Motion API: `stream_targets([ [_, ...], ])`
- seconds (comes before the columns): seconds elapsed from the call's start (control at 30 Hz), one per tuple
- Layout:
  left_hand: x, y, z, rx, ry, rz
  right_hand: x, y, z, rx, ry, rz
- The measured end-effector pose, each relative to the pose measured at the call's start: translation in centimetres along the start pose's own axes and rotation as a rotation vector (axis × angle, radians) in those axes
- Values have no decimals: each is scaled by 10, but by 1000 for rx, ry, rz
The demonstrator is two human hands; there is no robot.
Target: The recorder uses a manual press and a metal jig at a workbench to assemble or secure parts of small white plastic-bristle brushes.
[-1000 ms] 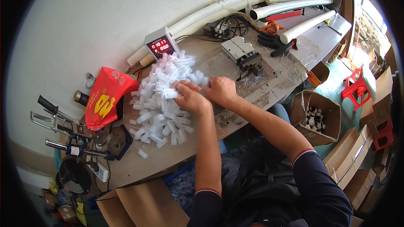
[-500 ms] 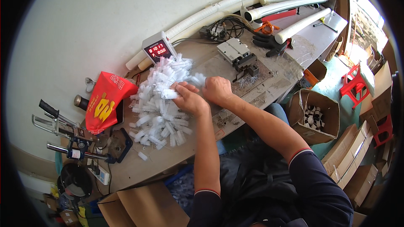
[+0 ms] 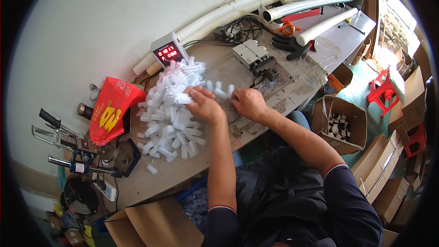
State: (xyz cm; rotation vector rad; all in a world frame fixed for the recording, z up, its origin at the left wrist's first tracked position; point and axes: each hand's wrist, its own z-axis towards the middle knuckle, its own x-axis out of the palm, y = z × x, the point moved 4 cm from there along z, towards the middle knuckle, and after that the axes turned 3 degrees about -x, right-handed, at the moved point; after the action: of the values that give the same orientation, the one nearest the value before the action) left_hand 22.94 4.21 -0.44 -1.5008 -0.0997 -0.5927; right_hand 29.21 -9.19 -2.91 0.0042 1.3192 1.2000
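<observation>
Head view, the only view. Your left hand [image 3: 204, 105] rests at the right edge of the pile of white bristled pieces [image 3: 171, 107] on the surface [image 3: 292, 87], its grip closed on one white piece [image 3: 182, 97] drawn from the heap. Your right hand [image 3: 248, 103] lies just beside it, fingers pinched on a short row of white pieces [image 3: 219, 89] that runs between the two hands. The pile spreads from the small box with the red digit display [image 3: 168, 53] down toward the near edge of the surface.

Procedure, as judged from this position:
- Lift single pieces from the top and edge of the pile. Bristles appear likely to interlock, so pull along the piece, not across it.
- Keep the row level and short; support both ends.
- Work near the grey metal fixture [image 3: 256, 59], which stands just behind your right hand.
- Watch for strays. One loose piece [image 3: 152, 169] already lies apart, near the surface edge.

Surroundings: a red bag [image 3: 109, 110] touches the pile's left side; long white pipes [image 3: 256, 7] lie along the wall; a black glove [image 3: 288, 45] lies beyond the fixture; an open cardboard box [image 3: 340, 123] stands on the floor at your right.

Limits of view: your fingertips are turned away, so the exact contact cannot be told. Whether the row's pieces are joined or merely aligned cannot be made out. The fixture's working face is too small to read. The fisheye rim bends and crops the tools at far left.
</observation>
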Motion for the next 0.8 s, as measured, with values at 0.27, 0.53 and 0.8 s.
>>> stream_targets([
  [0.27,-1,12,3,75,63,79,-13,0,-7,-41,113,-84],
  [0.53,9,11,-3,55,128,61,-64,-51,-73,97,-207,135],
  [0.8,12,20,-4,104,250,130,-72,-70,-69,208,-209,127],
])
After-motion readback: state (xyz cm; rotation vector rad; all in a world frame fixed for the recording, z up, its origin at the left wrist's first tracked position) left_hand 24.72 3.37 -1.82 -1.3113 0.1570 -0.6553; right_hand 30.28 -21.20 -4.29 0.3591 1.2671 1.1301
